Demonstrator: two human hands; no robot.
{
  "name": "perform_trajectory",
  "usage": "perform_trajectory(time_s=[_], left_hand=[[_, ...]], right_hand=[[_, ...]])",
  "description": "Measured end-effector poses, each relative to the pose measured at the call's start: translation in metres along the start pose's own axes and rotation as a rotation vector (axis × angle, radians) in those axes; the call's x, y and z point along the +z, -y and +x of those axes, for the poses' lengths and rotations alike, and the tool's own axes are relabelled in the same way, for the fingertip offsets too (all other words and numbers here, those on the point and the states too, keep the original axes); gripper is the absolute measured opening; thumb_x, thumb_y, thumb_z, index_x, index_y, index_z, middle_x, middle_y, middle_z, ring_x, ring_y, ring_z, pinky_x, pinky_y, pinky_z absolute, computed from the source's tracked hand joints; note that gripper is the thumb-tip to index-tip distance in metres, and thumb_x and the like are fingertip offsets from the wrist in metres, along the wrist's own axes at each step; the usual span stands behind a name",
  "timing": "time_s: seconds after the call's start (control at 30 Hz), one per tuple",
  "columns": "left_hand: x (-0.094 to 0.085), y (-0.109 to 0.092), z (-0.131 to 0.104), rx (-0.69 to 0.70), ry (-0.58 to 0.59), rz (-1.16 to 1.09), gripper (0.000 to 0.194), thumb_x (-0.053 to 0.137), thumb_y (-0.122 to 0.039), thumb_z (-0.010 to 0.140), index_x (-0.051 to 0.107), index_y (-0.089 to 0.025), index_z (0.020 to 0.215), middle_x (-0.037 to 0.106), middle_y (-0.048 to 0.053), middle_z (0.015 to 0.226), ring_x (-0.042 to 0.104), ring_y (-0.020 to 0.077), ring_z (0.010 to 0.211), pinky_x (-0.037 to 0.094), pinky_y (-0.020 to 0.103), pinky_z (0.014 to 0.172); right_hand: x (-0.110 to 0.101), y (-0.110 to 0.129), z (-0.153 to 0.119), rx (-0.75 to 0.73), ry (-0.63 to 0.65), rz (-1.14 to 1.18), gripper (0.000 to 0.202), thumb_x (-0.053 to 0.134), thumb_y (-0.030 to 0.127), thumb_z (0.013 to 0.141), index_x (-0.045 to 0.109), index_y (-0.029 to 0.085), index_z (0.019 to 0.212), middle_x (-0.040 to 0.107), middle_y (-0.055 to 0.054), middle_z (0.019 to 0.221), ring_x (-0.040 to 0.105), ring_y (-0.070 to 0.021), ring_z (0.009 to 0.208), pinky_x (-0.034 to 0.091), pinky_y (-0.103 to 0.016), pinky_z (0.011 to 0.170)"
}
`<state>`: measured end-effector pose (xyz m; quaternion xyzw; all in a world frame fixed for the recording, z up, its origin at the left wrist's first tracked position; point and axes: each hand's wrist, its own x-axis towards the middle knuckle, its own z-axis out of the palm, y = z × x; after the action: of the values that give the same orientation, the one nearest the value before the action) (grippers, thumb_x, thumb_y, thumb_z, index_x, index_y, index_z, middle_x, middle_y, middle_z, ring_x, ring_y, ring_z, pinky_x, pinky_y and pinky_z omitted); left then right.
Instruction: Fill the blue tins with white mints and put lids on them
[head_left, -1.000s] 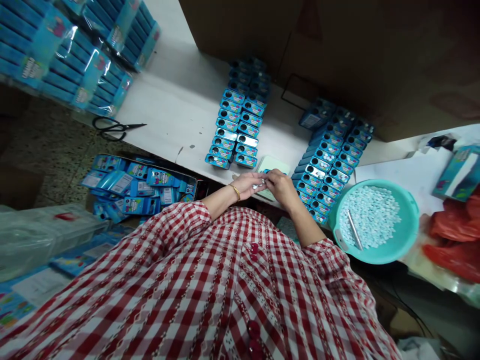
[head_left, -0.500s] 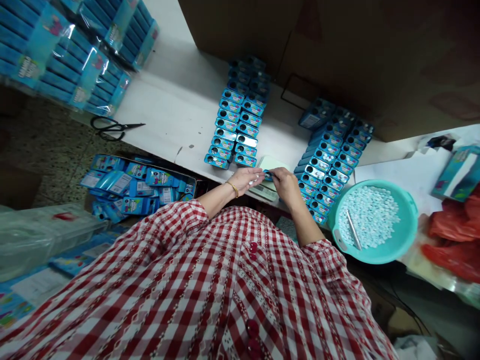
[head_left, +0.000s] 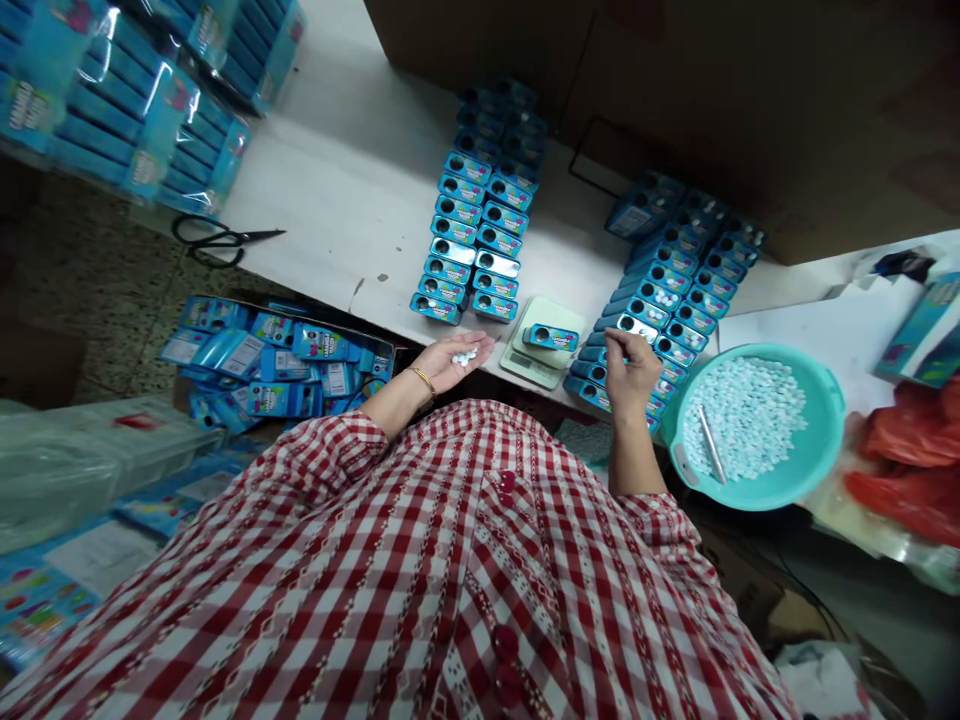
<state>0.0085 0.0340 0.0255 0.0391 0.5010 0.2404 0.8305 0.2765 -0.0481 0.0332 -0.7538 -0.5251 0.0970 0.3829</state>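
A: What's filling most of the view?

B: A white, scuffed, flat counter (head_left: 345, 200) is running across, and a huge brown cardboard box (head_left: 675, 90) is standing along its far side.

A: And next in size?

B: Glossy, clear-wrapped blue packs (head_left: 112, 110) are lying at the far left. A round, smooth teal plastic basin (head_left: 823, 430) is sitting at the right, holding a heap of pale, rounded pellets (head_left: 757, 410).

A: What's standing between?

B: Slim blue containers with rounded corners, in a left block (head_left: 457, 208) and a right block (head_left: 667, 275). Many are showing round dark openings, and white bits are lying on some in the right block.

A: Anything smaller?

B: Black-handled metal scissors (head_left: 225, 238) are lying near the counter's left edge, and a flat, pale green scale (head_left: 525, 370) is resting at the near edge, between the blocks.

A: And the hands?

B: The left hand (head_left: 448, 370) is opening flat, palm up, cradling small white pellets (head_left: 463, 357). The right hand (head_left: 630, 372) is closing its fingers against the thumb beside the right block; I can't tell whether it's gripping anything.

A: What's on the scale?

B: A single blue container (head_left: 551, 337) is lying there, untouched. Smaller still, a slender silvery tube (head_left: 712, 445) is resting on the basin's pellets.
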Motion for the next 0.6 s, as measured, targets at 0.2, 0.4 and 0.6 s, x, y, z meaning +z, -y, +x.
perform_trajectory(time_s=[0.2, 0.4, 0.6], left_hand=[[-0.007, 0.011, -0.002, -0.079, 0.014, 0.011, 0.034, 0.046, 0.006, 0.071, 0.065, -0.007, 0.096, 0.070, 0.013, 0.091, 0.067, 0.0178, 0.091, 0.046, 0.035, 0.098], [-0.008, 0.015, 0.001, -0.078, 0.003, 0.016, 0.042, 0.046, 0.007, 0.070, 0.063, -0.005, 0.107, 0.070, 0.014, 0.091, 0.066, 0.0185, 0.095, 0.044, 0.034, 0.100], [0.006, 0.026, 0.001, -0.093, 0.163, 0.033, 0.042, 0.048, 0.008, 0.068, 0.066, -0.009, 0.103, 0.070, 0.011, 0.095, 0.065, 0.0171, 0.095, 0.043, 0.034, 0.098]], right_hand=[[0.001, 0.001, -0.011, 0.059, -0.069, -0.048, 0.023, 0.046, 0.031, 0.087, 0.066, 0.020, 0.092, 0.068, -0.007, 0.090, 0.063, -0.0188, 0.084, 0.052, -0.037, 0.078], [0.006, 0.001, -0.011, 0.039, 0.092, -0.026, 0.030, 0.050, 0.033, 0.084, 0.061, 0.020, 0.109, 0.062, -0.010, 0.103, 0.060, -0.0201, 0.090, 0.054, -0.036, 0.073], [0.038, 0.060, -0.030, -0.247, 0.559, 0.035, 0.028, 0.046, 0.026, 0.089, 0.061, 0.023, 0.112, 0.060, -0.010, 0.111, 0.054, -0.0226, 0.105, 0.048, -0.040, 0.089]])
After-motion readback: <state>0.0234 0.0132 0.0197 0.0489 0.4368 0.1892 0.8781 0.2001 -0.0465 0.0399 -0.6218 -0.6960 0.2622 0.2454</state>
